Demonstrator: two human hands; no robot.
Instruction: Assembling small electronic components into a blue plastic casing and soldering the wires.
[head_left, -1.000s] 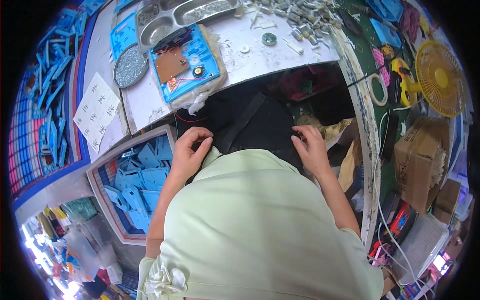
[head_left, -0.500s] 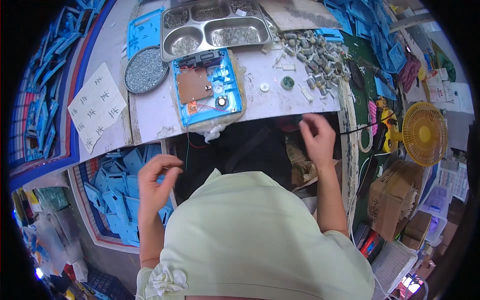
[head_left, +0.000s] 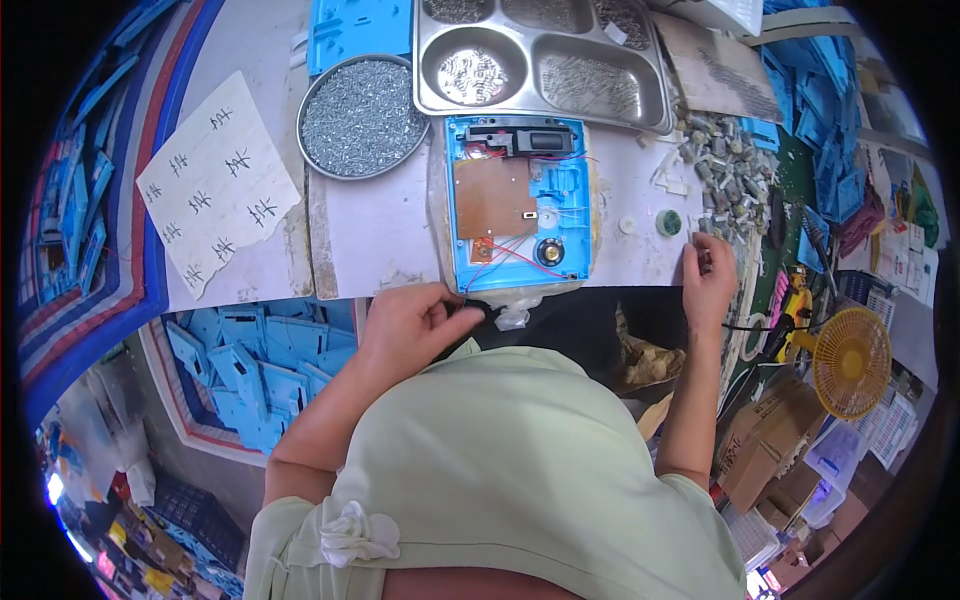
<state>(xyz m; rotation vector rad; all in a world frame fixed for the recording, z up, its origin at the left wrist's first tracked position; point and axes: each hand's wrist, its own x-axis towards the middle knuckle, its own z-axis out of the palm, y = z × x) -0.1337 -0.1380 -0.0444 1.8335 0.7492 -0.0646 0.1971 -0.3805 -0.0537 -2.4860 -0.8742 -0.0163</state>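
A blue plastic casing (head_left: 578,215) lies open side up on the table in a clear wrapping. Inside are a brown circuit board (head_left: 490,198), a black module (head_left: 530,140), a small round speaker (head_left: 550,252) and thin wires. My left hand (head_left: 415,328) is at the casing's near left corner, fingers curled and thumb stretched to the right; whatever lies between them is hidden. By the table's front edge on the right, my right hand (head_left: 711,280) has its fingers bent in at a small white plastic piece (head_left: 690,238). A white disc (head_left: 627,226) and a green coil (head_left: 669,222) lie beside it.
A round tray of small screws (head_left: 362,118) and a steel compartment tray (head_left: 545,112) of metal parts stand behind. Small motors (head_left: 735,180) are heaped at the right. Marked paper (head_left: 218,185) lies left. Below is a bin of blue casings (head_left: 255,360); a yellow fan (head_left: 851,361) stands right.
My left hand has moved right and up to the casing's corner. My right hand has come onto the table beside the small white piece. The view has shifted, so the table appears nearer.
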